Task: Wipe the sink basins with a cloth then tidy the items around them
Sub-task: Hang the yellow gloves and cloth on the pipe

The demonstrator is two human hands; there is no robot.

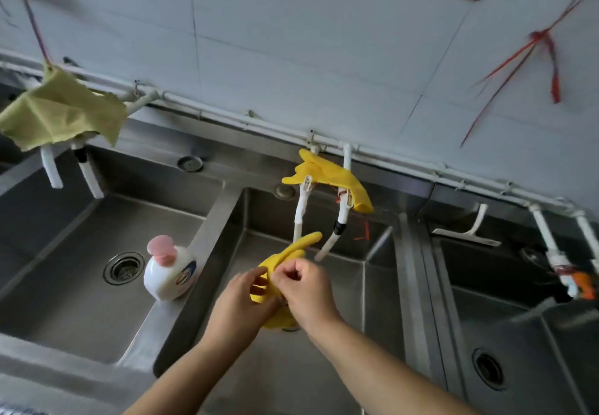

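Gripping one yellow rubber glove together, both hands, left and right, hover above the middle sink basin.

Single head-worn wide-angle view, tilted, looking forward and down from close above the steel sink basins toward the tiled wall.

Two bare hands meeting over the middle of the scene

Both forearms reach in from the near edge and angle toward each other — the left hand on the left, the right hand touching it on the right. Each has its fingers curled, pinching the same yellow rubber glove held between them. The right wrist bends slightly inward — its knuckles face up and its thumb tucks toward the left hand.
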